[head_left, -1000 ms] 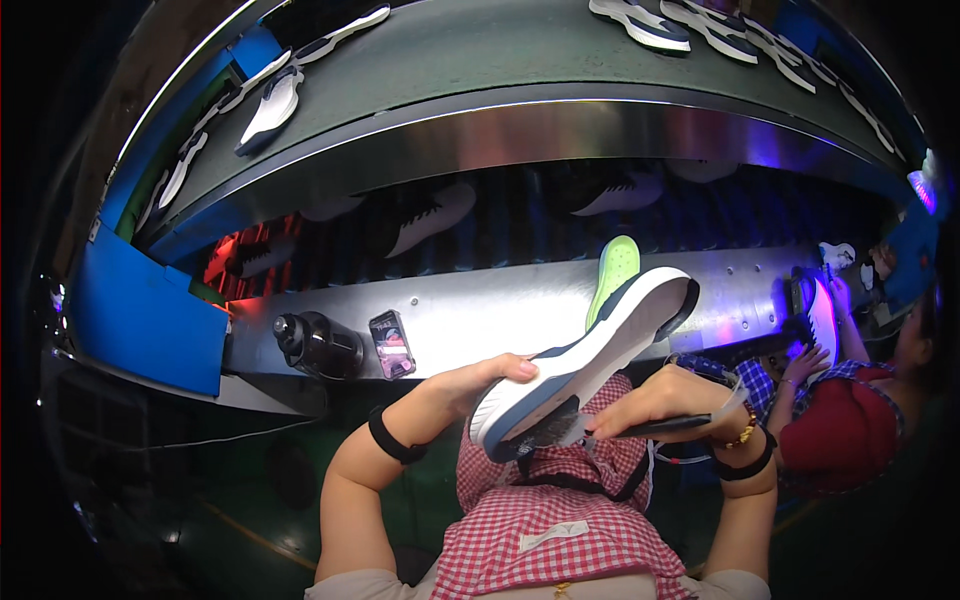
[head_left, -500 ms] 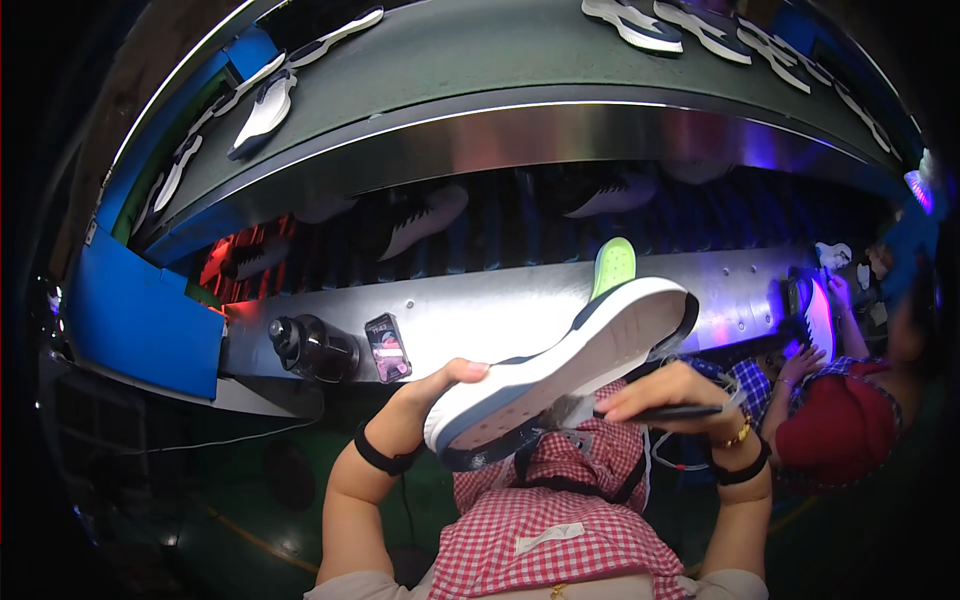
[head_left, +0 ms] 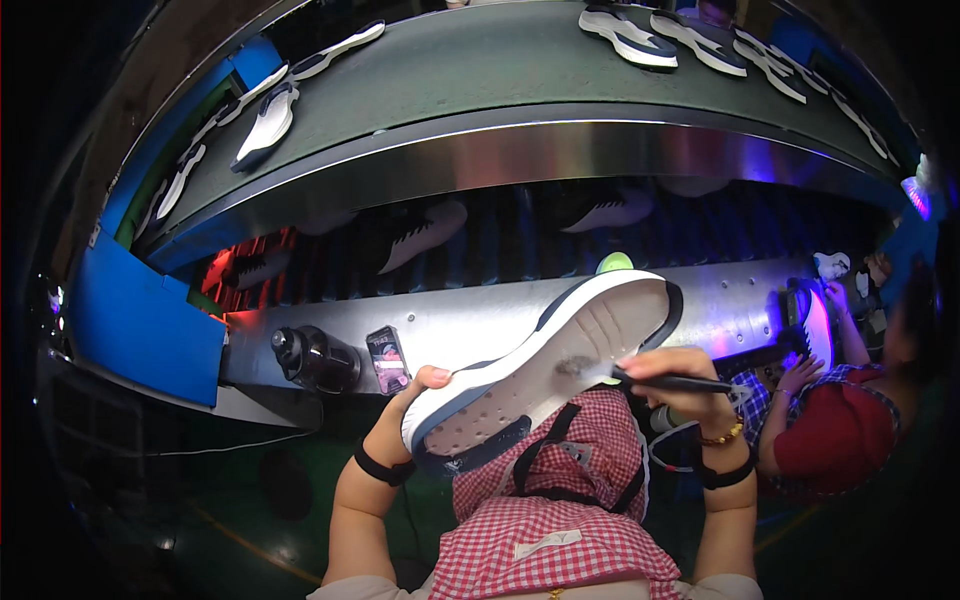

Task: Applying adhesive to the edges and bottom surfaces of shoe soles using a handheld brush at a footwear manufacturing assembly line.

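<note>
My left hand grips the heel end of a white and navy shoe sole, thumb on the rim. The sole is tilted, with its hollow inner side facing me; small pits mark the heel area. My right hand is closed around the black handle of a brush. The blurred bristle end meets the inside of the sole near its middle. Behind the toe, a bright green piece shows only its top; the sole hides the rest.
A dark bottle and a phone rest on the metal ledge. Beyond it, shoe uppers lie on a lower roller level. Several soles sit on the green upper belt. A co-worker handles a shoe at right.
The sole has turned so its inside faces me more fully, and shifted slightly left. My right hand has moved up, bringing the brush onto the inner surface. More of the green piece is covered.
</note>
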Demonstrator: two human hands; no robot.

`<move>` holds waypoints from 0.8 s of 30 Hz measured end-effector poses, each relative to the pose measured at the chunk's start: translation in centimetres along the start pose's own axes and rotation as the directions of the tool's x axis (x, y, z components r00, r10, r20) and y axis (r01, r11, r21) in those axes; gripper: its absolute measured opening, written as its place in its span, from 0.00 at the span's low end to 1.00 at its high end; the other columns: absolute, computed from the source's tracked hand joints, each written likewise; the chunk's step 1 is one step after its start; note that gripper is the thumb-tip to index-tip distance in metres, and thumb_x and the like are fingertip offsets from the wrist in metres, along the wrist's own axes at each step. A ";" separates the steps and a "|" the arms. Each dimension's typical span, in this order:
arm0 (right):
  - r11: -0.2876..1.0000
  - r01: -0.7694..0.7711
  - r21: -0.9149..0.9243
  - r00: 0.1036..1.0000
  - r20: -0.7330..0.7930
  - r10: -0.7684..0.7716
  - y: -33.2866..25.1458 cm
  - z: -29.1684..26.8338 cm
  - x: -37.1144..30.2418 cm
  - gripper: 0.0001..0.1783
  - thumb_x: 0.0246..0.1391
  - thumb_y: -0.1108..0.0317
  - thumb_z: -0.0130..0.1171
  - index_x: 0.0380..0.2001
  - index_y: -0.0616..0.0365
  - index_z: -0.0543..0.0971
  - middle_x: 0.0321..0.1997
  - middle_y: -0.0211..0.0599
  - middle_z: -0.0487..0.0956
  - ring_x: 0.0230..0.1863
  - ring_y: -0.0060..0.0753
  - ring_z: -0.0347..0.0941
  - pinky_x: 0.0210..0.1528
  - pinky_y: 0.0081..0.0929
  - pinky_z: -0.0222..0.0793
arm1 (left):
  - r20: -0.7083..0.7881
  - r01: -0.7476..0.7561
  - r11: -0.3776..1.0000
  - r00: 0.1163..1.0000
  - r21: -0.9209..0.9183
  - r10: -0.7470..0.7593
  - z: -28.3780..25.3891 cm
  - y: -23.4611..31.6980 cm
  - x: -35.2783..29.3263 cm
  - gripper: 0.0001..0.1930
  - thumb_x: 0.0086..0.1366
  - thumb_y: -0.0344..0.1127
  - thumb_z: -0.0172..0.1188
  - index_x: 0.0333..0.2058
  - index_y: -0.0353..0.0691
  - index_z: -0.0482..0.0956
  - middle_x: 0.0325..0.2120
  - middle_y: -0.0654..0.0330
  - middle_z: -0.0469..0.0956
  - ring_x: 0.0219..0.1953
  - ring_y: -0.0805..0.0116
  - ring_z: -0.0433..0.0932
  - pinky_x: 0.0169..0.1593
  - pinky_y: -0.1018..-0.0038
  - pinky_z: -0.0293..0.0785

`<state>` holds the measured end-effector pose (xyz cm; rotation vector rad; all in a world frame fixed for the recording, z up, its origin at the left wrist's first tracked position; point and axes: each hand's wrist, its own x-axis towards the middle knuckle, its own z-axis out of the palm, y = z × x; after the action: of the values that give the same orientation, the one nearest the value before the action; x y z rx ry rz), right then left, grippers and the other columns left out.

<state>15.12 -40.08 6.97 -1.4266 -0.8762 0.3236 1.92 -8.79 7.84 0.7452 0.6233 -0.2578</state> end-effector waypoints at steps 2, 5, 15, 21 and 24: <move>0.997 -0.063 0.054 0.998 0.010 0.063 1.2 -0.2 -0.1 0.13 0.42 0.81 0.62 0.35 0.63 0.79 0.39 0.45 0.79 0.41 0.33 0.77 0.45 0.26 0.72 | 0.117 0.009 0.996 0.993 -0.094 0.002 0.6 0.3 0.3 0.26 0.56 0.43 0.54 0.48 0.28 0.69 0.41 0.50 0.74 0.40 0.65 0.75 0.46 0.77 0.69; 0.999 0.043 -0.029 0.986 0.164 -0.038 0.9 0.1 -1.2 0.12 0.44 0.79 0.60 0.36 0.61 0.79 0.39 0.44 0.79 0.44 0.37 0.76 0.49 0.26 0.70 | 0.150 -0.020 0.997 0.988 -0.081 0.032 0.6 1.1 0.5 0.27 0.56 0.44 0.54 0.49 0.29 0.68 0.43 0.48 0.74 0.42 0.63 0.75 0.48 0.75 0.69; 0.981 -0.192 0.006 0.970 -0.152 0.190 2.2 3.8 0.4 0.12 0.42 0.77 0.62 0.35 0.64 0.79 0.34 0.39 0.80 0.35 0.24 0.75 0.39 0.18 0.71 | 0.535 -0.145 0.884 0.749 -0.445 0.392 3.0 -5.1 13.4 0.38 0.62 0.64 0.30 0.59 0.38 0.53 0.53 0.46 0.64 0.56 0.48 0.62 0.59 0.58 0.59; 0.906 -0.363 0.216 0.898 -0.179 0.403 5.5 4.9 0.1 0.10 0.44 0.78 0.60 0.34 0.67 0.79 0.30 0.36 0.80 0.31 0.19 0.74 0.36 0.15 0.71 | 0.624 -0.139 0.968 0.744 -0.207 0.240 1.6 -7.6 14.1 0.45 0.57 0.72 0.18 0.60 0.39 0.51 0.53 0.43 0.63 0.54 0.48 0.65 0.58 0.56 0.60; 0.939 -0.300 0.169 0.909 -0.247 0.335 4.9 4.8 1.6 0.10 0.44 0.77 0.61 0.34 0.65 0.80 0.30 0.34 0.80 0.29 0.16 0.73 0.34 0.14 0.69 | 0.443 -0.194 0.955 0.852 -0.226 0.278 2.8 -7.6 13.4 0.46 0.56 0.73 0.18 0.60 0.39 0.51 0.55 0.44 0.61 0.56 0.49 0.63 0.59 0.58 0.59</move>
<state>14.31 -34.69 2.47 -1.4519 -0.3885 0.4093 10.43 -16.26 -2.96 0.5539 0.0823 -0.1443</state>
